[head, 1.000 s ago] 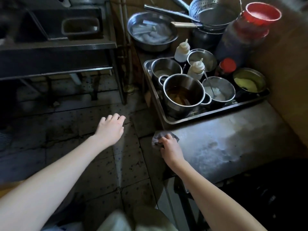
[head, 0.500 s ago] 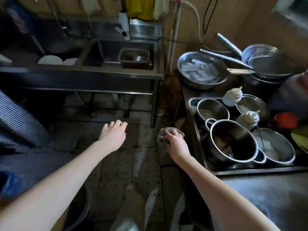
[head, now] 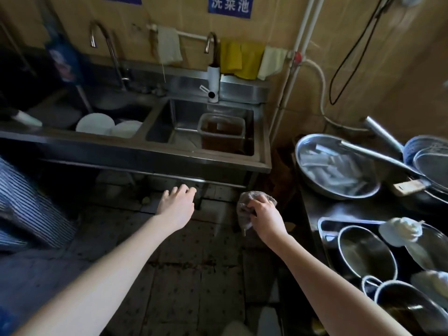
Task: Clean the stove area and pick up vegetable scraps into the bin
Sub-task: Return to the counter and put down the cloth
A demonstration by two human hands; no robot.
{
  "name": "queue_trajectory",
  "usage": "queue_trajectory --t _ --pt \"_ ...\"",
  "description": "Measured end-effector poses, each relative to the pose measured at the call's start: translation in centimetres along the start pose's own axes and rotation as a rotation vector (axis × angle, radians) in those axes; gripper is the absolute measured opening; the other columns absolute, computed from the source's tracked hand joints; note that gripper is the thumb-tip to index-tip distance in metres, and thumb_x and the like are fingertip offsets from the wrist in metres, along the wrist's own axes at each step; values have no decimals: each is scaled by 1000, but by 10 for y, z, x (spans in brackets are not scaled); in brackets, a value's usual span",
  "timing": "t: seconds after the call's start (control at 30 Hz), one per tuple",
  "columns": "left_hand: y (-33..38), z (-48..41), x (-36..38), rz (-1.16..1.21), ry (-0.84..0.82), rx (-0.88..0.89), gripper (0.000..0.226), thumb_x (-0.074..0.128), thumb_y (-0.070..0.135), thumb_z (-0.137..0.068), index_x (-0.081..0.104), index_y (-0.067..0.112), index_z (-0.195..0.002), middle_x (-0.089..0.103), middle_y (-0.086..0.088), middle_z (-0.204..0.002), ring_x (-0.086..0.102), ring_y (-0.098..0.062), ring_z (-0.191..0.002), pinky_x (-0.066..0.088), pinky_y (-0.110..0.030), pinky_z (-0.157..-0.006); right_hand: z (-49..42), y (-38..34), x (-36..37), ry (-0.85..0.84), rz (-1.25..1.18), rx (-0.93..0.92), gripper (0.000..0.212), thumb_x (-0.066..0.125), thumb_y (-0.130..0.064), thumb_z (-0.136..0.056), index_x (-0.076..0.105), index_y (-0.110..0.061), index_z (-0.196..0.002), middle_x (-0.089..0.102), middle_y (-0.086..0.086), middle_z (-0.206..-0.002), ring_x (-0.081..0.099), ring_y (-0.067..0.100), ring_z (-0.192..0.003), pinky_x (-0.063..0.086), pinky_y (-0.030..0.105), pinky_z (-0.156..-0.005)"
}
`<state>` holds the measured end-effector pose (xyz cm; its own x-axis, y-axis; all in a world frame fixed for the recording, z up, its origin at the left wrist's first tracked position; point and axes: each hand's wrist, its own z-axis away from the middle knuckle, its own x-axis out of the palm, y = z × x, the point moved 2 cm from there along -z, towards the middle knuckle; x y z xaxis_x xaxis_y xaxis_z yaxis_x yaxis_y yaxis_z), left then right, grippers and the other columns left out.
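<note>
My right hand [head: 265, 214] grips a crumpled grey cloth [head: 244, 209] in the air above the dark tiled floor, left of the steel counter. My left hand [head: 175, 204] is held out over the floor, palm down, fingers loosely bent and holding nothing. Both hands are in front of a steel double sink [head: 135, 151]. No stove, vegetable scraps or bin can be made out in this view.
A brown-filled plastic tub [head: 221, 130] sits in the right basin and white plates [head: 109, 126] in the left. At right, a counter holds a big steel bowl [head: 337, 166], strainers [head: 429, 161] and a tray of pots [head: 363, 248]. A person in striped cloth [head: 26, 209] stands at left.
The view has swung up and left from the wiped counter to the sink. My right hand has lifted the cloth off the counter's edge and carried it over the floor.
</note>
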<state>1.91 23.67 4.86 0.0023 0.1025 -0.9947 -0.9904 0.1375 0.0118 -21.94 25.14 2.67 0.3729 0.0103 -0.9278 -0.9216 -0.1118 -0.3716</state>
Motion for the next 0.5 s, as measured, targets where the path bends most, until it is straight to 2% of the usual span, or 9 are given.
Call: queue_trajectory --t 0.17,0.5 --pt "-17 -55 0 25 -17 2 38 39 24 -96 38 21 -134 45 -4 -136 43 -26 -124 34 -43 -101 -61 -1 4 -19 -6 4 30 55 -9 -86 62 -17 -114 50 2 -124 48 28 -108 50 36 -78" --pt "-30 -180 -11 34 -12 -69 34 43 26 -96 42 20 -129 47 -2 -132 46 -26 -121 36 -42 -99 -209 19 19 -78 -21 -45 33 53 -3 -86 62 -13 -116 51 4 -122 51 27 -105 50 37 -83"
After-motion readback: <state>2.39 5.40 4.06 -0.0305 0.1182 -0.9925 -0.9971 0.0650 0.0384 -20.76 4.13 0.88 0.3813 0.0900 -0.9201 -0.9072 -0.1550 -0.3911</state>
